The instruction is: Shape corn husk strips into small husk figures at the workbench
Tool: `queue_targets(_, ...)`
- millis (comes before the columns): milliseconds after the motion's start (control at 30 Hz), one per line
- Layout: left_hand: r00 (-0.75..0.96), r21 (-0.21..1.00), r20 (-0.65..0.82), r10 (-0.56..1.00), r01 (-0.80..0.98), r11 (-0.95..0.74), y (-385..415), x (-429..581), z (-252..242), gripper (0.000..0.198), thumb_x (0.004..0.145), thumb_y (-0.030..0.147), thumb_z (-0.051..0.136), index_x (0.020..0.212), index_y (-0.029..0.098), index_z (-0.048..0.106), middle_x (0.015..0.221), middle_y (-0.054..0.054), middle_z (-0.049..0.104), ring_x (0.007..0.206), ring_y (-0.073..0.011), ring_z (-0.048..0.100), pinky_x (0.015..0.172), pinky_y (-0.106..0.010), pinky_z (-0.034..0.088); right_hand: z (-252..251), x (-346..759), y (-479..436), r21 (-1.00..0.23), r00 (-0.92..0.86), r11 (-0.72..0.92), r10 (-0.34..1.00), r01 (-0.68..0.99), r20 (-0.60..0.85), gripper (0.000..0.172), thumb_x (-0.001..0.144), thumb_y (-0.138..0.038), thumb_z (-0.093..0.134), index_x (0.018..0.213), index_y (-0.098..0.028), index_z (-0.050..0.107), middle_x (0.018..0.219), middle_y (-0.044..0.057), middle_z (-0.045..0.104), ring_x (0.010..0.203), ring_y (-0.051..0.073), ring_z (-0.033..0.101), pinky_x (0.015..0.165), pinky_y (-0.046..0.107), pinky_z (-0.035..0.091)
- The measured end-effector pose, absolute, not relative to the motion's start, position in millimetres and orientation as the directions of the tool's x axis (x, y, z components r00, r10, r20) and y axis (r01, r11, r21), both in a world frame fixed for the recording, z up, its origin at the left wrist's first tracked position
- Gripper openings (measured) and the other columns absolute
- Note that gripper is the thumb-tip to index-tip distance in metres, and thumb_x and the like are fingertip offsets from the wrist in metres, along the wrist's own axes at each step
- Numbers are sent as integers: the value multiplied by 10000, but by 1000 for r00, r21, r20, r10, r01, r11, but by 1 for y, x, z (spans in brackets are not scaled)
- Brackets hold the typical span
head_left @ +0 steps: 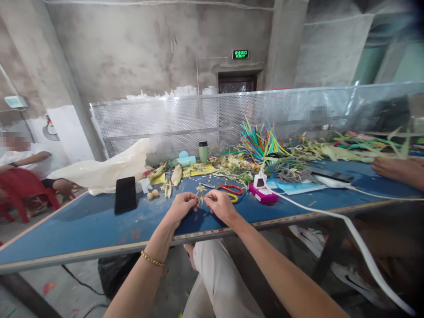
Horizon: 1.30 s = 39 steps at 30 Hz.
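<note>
Above the near edge of the blue table, my left hand (181,206) and my right hand (221,206) are close together, each with thumb and fingers pinched. Between them is a small pale yellow-green piece that looks like dried corn husk (200,189), with short strips spreading at its top. Its lower part is partly hidden by my fingertips. Just beyond my right hand lie scissors with red handles (222,187) and a yellow-handled tool (234,199). Loose husk pieces (176,175) and two small round tan balls (153,194) rest beyond my left hand.
A black phone (126,195) lies at left. A green bottle (203,152), a bundle of coloured stems (260,143) and husk scraps line the back. At right are a magenta power strip (263,194), a white cable (318,213) and another person's hand (395,170).
</note>
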<state>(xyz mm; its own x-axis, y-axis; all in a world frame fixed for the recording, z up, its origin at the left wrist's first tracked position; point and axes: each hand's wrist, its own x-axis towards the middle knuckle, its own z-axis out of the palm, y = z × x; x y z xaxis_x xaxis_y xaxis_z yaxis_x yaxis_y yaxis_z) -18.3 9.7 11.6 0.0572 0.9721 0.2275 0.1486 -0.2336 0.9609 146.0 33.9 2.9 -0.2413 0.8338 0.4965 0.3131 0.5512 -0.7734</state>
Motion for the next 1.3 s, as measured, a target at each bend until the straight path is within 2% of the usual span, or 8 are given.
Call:
queue_targets(333, 85, 939, 292, 953, 163, -302, 13, -18, 7, 236, 672, 379, 685, 682, 152, 621, 555, 16, 583, 522, -110, 519, 548, -231, 340, 0, 144, 36, -782, -282, 563, 822, 268, 495, 94, 783, -243, 556, 709, -186, 562, 581, -16, 590, 438, 109, 511, 452, 221, 397)
queue_targets(667, -19, 910, 324, 946, 278, -306, 14, -20, 6, 250, 679, 374, 678, 613, 133, 683, 532, -16, 613, 506, -112, 467, 521, -249, 305, 2, 145, 34, -762, -255, 568, 822, 310, 509, 66, 750, -196, 548, 691, -183, 576, 586, 1, 612, 501, 122, 542, 494, 217, 410)
queue_targets(867, 0, 867, 377, 926, 353, -353, 15, -20, 5, 253, 713, 353, 644, 608, 127, 685, 517, -7, 598, 506, -106, 466, 520, -238, 306, 2, 142, 35, -798, -274, 549, 830, 249, 486, 146, 785, -301, 551, 698, -186, 575, 554, -13, 575, 455, 117, 506, 444, 218, 385)
queue_targets(1000, 70, 865, 394, 917, 310, -395, 15, -20, 5, 234, 722, 337, 648, 610, 133, 668, 542, -17, 624, 518, -111, 510, 526, -228, 339, 0, 142, 37, -752, -257, 605, 795, 261, 550, 185, 761, -333, 597, 661, -189, 538, 533, -21, 555, 465, 110, 484, 457, 217, 361)
queue_targets(1133, 107, 896, 350, 931, 252, -366, 15, -18, 4, 256, 725, 383, 669, 667, 134, 670, 581, -32, 658, 508, -125, 558, 526, -229, 384, -2, 143, 39, -750, -252, 599, 800, 281, 545, 138, 738, -261, 567, 632, -186, 522, 520, -21, 549, 463, 107, 468, 455, 216, 343)
queue_targets(1300, 111, 913, 321, 941, 226, -338, 15, -16, 4, 220, 708, 357, 674, 690, 138, 656, 586, -28, 663, 485, -129, 579, 511, -228, 400, -1, 143, 39, -754, -243, 577, 816, 313, 524, 80, 701, -203, 551, 626, -181, 536, 531, -18, 571, 466, 105, 478, 466, 216, 348)
